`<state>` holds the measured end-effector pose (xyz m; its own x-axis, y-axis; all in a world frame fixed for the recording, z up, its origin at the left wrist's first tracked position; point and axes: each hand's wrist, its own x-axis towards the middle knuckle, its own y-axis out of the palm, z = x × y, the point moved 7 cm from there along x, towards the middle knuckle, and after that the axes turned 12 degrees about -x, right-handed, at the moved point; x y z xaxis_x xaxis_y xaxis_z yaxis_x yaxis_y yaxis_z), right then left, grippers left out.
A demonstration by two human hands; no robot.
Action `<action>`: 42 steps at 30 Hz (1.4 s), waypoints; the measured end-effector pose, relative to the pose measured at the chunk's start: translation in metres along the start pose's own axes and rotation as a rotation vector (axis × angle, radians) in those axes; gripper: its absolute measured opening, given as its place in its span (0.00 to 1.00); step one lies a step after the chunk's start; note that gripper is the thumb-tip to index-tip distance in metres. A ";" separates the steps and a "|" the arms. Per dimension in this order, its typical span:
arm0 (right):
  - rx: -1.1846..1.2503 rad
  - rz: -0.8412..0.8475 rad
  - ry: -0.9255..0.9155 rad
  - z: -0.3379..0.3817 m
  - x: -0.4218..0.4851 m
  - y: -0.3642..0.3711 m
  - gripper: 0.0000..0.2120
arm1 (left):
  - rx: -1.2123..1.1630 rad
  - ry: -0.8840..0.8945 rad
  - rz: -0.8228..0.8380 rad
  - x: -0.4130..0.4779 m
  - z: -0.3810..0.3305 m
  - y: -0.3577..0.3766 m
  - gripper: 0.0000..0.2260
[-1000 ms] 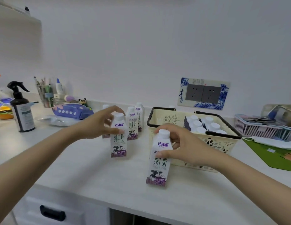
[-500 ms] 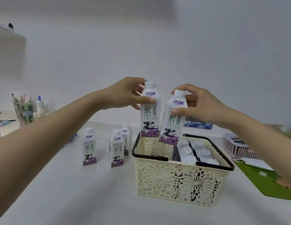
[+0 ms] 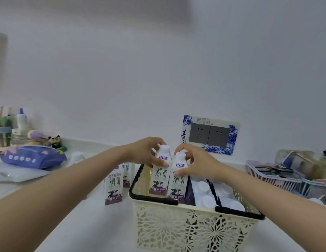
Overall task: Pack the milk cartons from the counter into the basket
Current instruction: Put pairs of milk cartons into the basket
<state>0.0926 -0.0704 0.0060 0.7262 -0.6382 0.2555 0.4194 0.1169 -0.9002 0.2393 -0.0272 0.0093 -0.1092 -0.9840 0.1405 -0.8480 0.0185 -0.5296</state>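
A: Which way do the two milk cartons stand?

B: Both stand tall, caps up and cow pictures facing us. The left carton (image 3: 159,174) is straight up. The right carton (image 3: 177,180) leans a tiny bit to the right at the top. They touch side by side.

A: Where are they?

B: Their bottoms are down inside the left part of the basket (image 3: 191,231), behind its black rim. I cannot tell if they touch the floor of the basket.

A: What are the hands doing?

B: The left hand (image 3: 146,151) has its fingers curled around the top of the left carton, just under the cap. The right hand (image 3: 196,160) pinches the top of the right carton, thumb in front and fingers over the cap. Each hand sits above its carton, gripping it.

A: Is there more milk?

B: Yes. White caps of packed cartons (image 3: 204,190) show in the right part of the basket. Two more cartons stand upright on the worktop (image 3: 82,222) just left of the basket, one near (image 3: 114,188) and one behind it (image 3: 126,174), partly hidden by the left arm.
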 end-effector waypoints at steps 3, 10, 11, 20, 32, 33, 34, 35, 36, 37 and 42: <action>-0.111 0.037 0.009 -0.007 0.002 0.011 0.28 | 0.061 -0.032 0.035 0.006 0.011 0.010 0.17; -0.224 0.115 0.011 -0.008 0.010 0.022 0.25 | 0.362 -0.024 0.005 0.008 0.014 0.016 0.23; -0.226 0.120 0.012 -0.008 0.010 0.023 0.25 | 0.412 -0.024 0.007 0.007 0.016 0.018 0.24; -0.030 0.106 0.049 -0.017 0.007 0.026 0.18 | 0.478 0.045 0.048 0.003 0.012 0.025 0.22; 0.088 0.058 0.044 0.000 0.002 0.007 0.16 | 0.333 0.156 -0.113 -0.023 -0.008 -0.011 0.19; 0.086 0.043 0.024 0.007 0.004 0.001 0.17 | 0.318 0.165 -0.139 -0.030 -0.011 -0.021 0.18; 0.090 0.030 0.007 0.016 0.007 -0.005 0.17 | 0.308 0.166 -0.164 -0.038 -0.012 -0.032 0.18; 0.108 0.021 -0.006 0.024 0.011 -0.010 0.16 | 0.297 0.162 -0.190 -0.047 -0.012 -0.045 0.17; 0.134 0.020 -0.018 0.034 0.015 -0.012 0.16 | 0.284 0.151 -0.218 -0.056 -0.010 -0.058 0.16; 0.159 0.024 -0.031 0.044 0.020 -0.013 0.15 | 0.271 0.137 -0.248 -0.065 -0.006 -0.072 0.16; 0.194 0.066 -0.113 0.100 0.051 0.008 0.15 | 0.287 -0.017 -0.387 -0.111 0.037 -0.135 0.19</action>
<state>0.1876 -0.0265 0.0470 0.8071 -0.5368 0.2459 0.4579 0.3063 -0.8345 0.3845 0.0727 0.0345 0.1965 -0.9119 0.3602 -0.6470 -0.3966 -0.6512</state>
